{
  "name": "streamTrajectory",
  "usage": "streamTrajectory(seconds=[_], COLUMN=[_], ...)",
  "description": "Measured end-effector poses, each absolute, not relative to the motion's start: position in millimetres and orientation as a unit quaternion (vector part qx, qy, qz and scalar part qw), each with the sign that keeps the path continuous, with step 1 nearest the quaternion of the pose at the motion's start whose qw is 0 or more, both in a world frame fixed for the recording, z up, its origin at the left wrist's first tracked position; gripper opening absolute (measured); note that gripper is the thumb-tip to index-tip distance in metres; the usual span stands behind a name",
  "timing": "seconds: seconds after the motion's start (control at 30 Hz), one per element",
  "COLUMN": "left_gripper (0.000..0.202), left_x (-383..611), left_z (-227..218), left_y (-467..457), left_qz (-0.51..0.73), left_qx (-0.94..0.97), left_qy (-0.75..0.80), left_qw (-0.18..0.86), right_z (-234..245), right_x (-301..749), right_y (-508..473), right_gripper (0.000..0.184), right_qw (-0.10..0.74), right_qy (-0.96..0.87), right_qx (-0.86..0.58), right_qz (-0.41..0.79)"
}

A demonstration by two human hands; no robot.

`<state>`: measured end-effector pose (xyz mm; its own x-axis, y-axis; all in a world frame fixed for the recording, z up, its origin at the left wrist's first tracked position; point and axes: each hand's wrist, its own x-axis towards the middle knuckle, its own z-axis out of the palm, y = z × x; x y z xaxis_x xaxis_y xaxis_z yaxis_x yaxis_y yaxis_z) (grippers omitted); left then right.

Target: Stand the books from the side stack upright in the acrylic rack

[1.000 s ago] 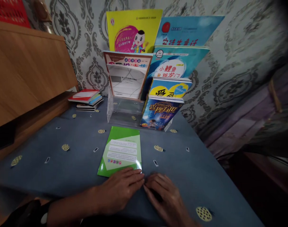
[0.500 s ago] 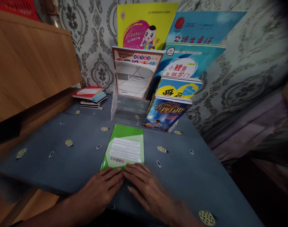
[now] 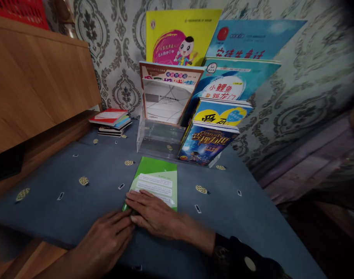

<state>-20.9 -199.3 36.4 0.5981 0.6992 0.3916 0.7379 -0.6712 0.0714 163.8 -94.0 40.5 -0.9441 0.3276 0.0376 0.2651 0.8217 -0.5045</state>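
A green book (image 3: 156, 166) with pale text boxes lies flat on the table in front of the book rack. Across its lower left part rests my right hand (image 3: 153, 213), palm down with fingers stretched out and pointing left. My left hand (image 3: 107, 236) is at the book's lower left corner, its fingers pressed together and bent around that corner. Its thumb is hidden beneath. The fingertips of my left hand meet the thumb side of my right hand. Both hands cover the book's near edge.
A clear acrylic rack (image 3: 159, 135) holds several upright children's books, among them a dark blue book (image 3: 207, 143) in front. To the left is a small stack of booklets (image 3: 111, 121). A wooden cabinet (image 3: 40, 81) borders the patterned blue-grey tablecloth (image 3: 223, 217).
My right hand has slid left and up over the book, covering its lower left print. My left hand has moved left and down to the corner. The view has tilted slightly.
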Motion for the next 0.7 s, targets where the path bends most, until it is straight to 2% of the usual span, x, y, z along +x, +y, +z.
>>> streamTrajectory(seconds=[0.37,0.7], left_gripper=[0.036,0.033], left_x=[-27,-32], left_z=[43,40], left_y=[-194,-187], left_qz=[-0.178,-0.180], left_qx=[-0.905,-0.903], left_qy=[-0.378,-0.386], left_qw=[0.083,0.051], right_z=[22,9], right_x=[143,174], right_y=[-11,23], right_gripper=[0.060,0.059], right_qw=[0.065,0.108], right_qy=[-0.965,-0.919], right_qx=[-0.188,-0.360], right_qz=[0.169,0.120])
